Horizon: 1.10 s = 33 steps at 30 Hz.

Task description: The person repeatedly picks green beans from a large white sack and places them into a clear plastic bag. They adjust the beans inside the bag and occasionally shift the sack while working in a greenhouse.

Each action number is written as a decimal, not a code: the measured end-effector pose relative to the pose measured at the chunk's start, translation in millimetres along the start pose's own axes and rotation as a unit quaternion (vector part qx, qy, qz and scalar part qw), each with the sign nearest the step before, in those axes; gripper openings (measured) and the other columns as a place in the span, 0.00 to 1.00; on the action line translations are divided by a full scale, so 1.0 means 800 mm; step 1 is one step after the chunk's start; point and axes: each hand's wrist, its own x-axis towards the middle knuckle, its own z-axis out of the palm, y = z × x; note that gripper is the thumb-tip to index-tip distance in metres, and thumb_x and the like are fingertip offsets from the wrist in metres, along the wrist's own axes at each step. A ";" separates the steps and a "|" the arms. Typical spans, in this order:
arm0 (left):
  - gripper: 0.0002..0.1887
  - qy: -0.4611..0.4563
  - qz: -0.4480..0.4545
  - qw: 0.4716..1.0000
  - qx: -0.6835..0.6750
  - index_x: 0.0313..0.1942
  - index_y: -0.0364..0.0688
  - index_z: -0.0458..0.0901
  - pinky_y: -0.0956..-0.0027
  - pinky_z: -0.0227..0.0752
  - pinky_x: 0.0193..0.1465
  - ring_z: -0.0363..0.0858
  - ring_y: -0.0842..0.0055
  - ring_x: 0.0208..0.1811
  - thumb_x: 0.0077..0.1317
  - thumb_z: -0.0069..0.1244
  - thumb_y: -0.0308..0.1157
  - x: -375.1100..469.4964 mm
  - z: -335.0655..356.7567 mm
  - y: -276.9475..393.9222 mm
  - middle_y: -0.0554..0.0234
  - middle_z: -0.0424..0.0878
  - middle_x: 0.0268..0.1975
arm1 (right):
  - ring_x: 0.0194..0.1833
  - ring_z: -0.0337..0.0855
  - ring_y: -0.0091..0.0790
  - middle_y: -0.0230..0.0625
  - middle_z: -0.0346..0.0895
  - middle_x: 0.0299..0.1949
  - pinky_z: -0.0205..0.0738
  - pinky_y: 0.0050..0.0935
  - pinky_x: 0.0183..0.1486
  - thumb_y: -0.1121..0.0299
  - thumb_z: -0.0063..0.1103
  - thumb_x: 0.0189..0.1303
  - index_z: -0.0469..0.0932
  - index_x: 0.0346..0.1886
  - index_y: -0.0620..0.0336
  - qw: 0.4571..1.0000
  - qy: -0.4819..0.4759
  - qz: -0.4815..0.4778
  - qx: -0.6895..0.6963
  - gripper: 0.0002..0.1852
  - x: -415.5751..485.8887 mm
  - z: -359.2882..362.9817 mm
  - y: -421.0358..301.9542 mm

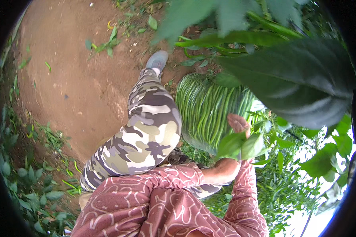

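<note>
Long green chilli peppers point(207, 109) lie packed side by side in a clear plastic bag point(195, 142), right of my bent leg. My left hand point(232, 166) comes in at the bag's near corner; broad green leaves point(233, 145) cover its fingers. Fingers that appear to belong to my right hand point(238, 123) rest at the bag's right side, against or just above the peppers. Those same leaves hide the wrist and most of the palm. Whether either hand grips anything cannot be seen.
A large dark leaf point(287, 80) hangs close to the camera, with long peppers point(273, 26) on the plant above. Bare soil point(68, 89) spreads to the left, with dropped leaves and a few loose peppers. My shoe point(157, 60) stands beyond the camouflage trouser leg point(154, 118).
</note>
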 end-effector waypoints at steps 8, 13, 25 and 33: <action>0.16 0.031 -0.063 0.981 0.179 0.36 0.38 0.78 0.63 0.72 0.33 0.79 0.71 0.30 0.66 0.49 0.44 0.017 -0.092 0.007 0.59 0.80 0.29 | 0.49 0.81 0.35 0.41 0.80 0.49 0.77 0.31 0.50 0.65 0.55 0.65 0.72 0.60 0.62 0.999 0.013 0.012 0.041 0.21 -0.036 -0.007 0.010; 0.21 0.165 -0.012 0.979 0.115 0.43 0.36 0.80 0.67 0.72 0.46 0.79 0.71 0.41 0.62 0.56 0.47 0.103 -0.166 0.025 0.55 0.83 0.41 | 0.43 0.83 0.45 0.51 0.81 0.42 0.75 0.36 0.48 0.68 0.58 0.58 0.73 0.53 0.68 0.975 -0.022 -0.136 -0.172 0.21 -0.047 0.066 -0.028; 0.16 -0.104 0.018 0.991 -0.082 0.51 0.42 0.70 0.66 0.77 0.34 0.83 0.69 0.36 0.69 0.47 0.41 0.166 -0.426 -0.011 0.54 0.81 0.42 | 0.37 0.77 0.58 0.56 0.74 0.33 0.73 0.48 0.41 0.79 0.49 0.53 0.74 0.35 0.70 0.912 0.204 -0.289 -0.209 0.07 -0.039 0.091 -0.042; 0.14 0.079 -0.079 0.991 0.080 0.34 0.41 0.73 0.74 0.71 0.17 0.76 0.73 0.15 0.59 0.60 0.37 0.139 -0.318 0.068 0.60 0.79 0.21 | 0.40 0.70 0.38 0.38 0.73 0.33 0.64 0.34 0.41 0.68 0.51 0.51 0.78 0.39 0.66 0.721 0.451 -0.252 -0.462 0.15 0.021 0.140 -0.049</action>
